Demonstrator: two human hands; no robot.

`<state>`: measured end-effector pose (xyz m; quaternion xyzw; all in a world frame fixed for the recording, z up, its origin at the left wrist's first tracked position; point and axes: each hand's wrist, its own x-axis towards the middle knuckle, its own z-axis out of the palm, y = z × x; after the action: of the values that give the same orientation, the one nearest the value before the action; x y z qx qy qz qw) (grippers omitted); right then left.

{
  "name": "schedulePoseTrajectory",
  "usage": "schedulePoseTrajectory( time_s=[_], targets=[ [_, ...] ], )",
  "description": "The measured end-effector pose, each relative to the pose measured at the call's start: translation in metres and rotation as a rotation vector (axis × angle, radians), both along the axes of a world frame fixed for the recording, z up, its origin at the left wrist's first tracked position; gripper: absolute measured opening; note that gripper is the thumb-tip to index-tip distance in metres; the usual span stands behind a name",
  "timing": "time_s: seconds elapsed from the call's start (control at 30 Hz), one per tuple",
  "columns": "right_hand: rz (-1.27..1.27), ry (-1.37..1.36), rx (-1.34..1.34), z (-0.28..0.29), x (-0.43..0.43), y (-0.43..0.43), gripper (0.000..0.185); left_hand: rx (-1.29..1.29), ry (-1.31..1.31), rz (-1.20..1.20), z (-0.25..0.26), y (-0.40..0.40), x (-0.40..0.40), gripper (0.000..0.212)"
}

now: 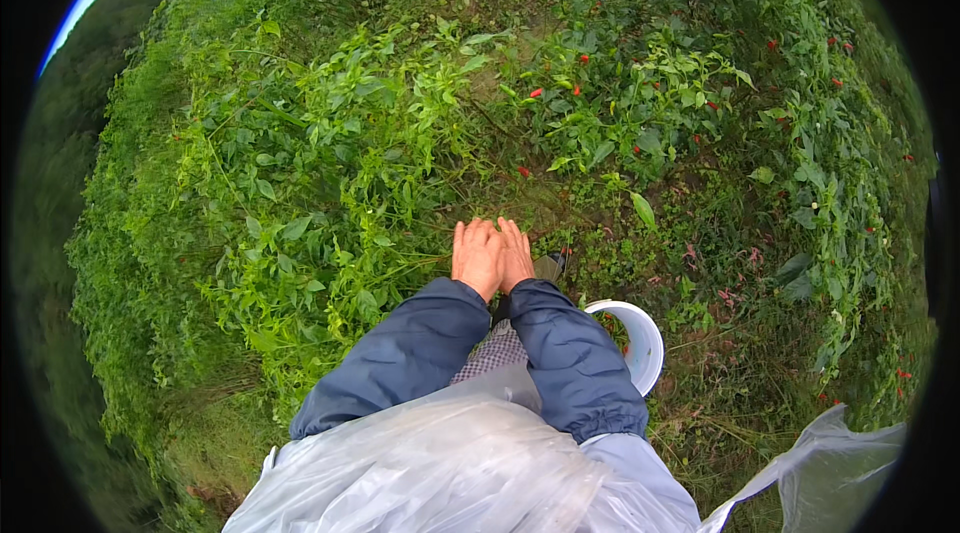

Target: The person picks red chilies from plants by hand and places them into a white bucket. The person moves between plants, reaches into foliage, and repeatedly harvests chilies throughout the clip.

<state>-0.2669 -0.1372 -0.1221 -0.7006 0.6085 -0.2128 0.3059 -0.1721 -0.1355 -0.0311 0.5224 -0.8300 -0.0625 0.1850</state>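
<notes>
My left hand (478, 255) and my right hand (516, 255) are side by side in front of my body, backs up and pressed against each other. Their fingers point away from me, and the palms are hidden, so I cannot tell whether anything is in them. Leafy chili pepper plants (367, 158) grow just ahead and to the left. A red chili pepper (523, 171) shows a little beyond my fingertips. Beside my right forearm stands a white plastic bucket (646, 345); red and green bits show inside, partly covered by the sleeve.
More chili plants (637, 98) with red and green fruit spread ahead and to the right. Low weeds (675, 255) cover the ground near the bucket. A clear plastic sheet (450, 458) drapes over my front, with a loose flap (832, 465) at lower right. A dark shoe (555, 263) shows beneath my hands.
</notes>
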Motion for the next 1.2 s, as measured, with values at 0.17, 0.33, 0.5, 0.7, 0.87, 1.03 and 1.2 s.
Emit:
schedulePoseTrajectory(
  time_s=[0.17,0.33,0.5,0.7,0.87,1.03,1.2],
  targets=[
    [-0.187,-0.443,-0.151,0.011,-0.022,0.008,0.066,0.112,-0.315,0.046,-0.03,0.018,0.022,0.05],
    [-0.527,-1.172,0.119,0.015,-0.054,0.014,0.045,0.09,-0.36,0.04,-0.043,0.026,0.018,0.051],
    [-0.689,-1.68,0.184,0.024,-0.08,0.022,0.032,0.104,-0.382,0.045,-0.04,0.025,0.018,0.05],
    [-0.942,-1.601,0.129,0.035,-0.116,0.025,0.024,0.099,-0.407,0.047,-0.039,0.031,0.014,0.052],
    [-0.981,-1.453,0.136,0.052,-0.132,0.022,0.021,0.097,-0.427,0.043,-0.037,0.035,0.011,0.052],
    [-0.957,-1.34,0.008,0.088,-0.156,-0.012,0.028,0.084,-0.394,0.055,-0.033,0.03,0.006,0.048],
    [-0.799,-1.054,-0.078,0.118,-0.167,-0.06,0.04,0.151,-0.054,0.057,-0.023,0.03,0.003,0.037]
  ],
)
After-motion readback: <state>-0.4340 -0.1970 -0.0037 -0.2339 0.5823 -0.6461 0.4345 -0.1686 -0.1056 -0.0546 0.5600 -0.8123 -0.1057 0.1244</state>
